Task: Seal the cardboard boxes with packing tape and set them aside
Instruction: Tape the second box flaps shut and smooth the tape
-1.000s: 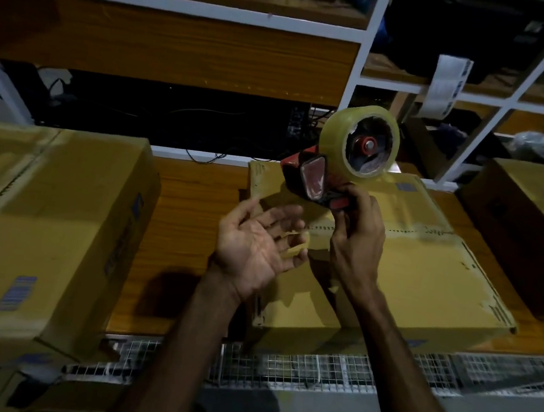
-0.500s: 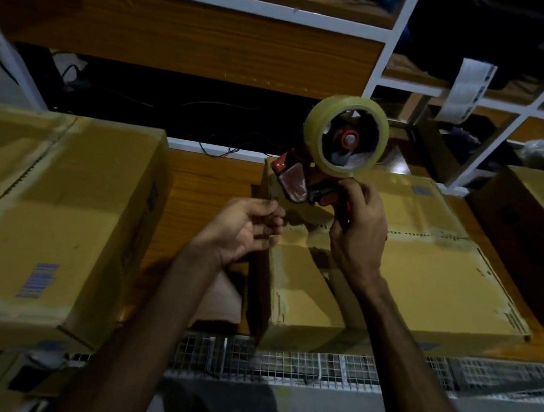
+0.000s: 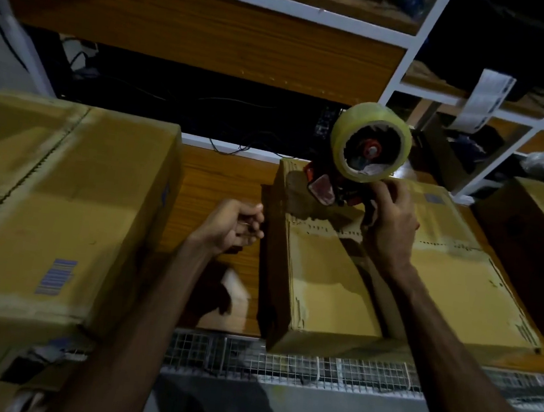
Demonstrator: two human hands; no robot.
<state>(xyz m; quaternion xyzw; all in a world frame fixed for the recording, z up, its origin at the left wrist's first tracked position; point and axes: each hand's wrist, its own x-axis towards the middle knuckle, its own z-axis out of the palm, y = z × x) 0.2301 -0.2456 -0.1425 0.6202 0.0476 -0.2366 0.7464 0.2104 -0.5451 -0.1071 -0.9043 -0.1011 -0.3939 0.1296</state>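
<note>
Left hand [image 3: 233, 227] dropped beside box [image 3: 340, 273] edge; right hand [image 3: 391, 225] grips dispenser [image 3: 352, 167]

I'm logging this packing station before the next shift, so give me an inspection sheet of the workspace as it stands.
Surface: wooden bench, wire mesh strip along its near edge.
Job's things: middle box on the bench, top seam already taped; left box beside it, apart; right box at the frame edge; tape dispenser over the middle box's far end.
Clutter: pale scrap between the boxes, too blurred to identify.
Grippers: right hand grips the dispenser handle; left hand loosely curled, holds nothing visible.
Cables: dark cables behind the bench.
Surroundings: white-framed shelving; hanging label strip.
</note>
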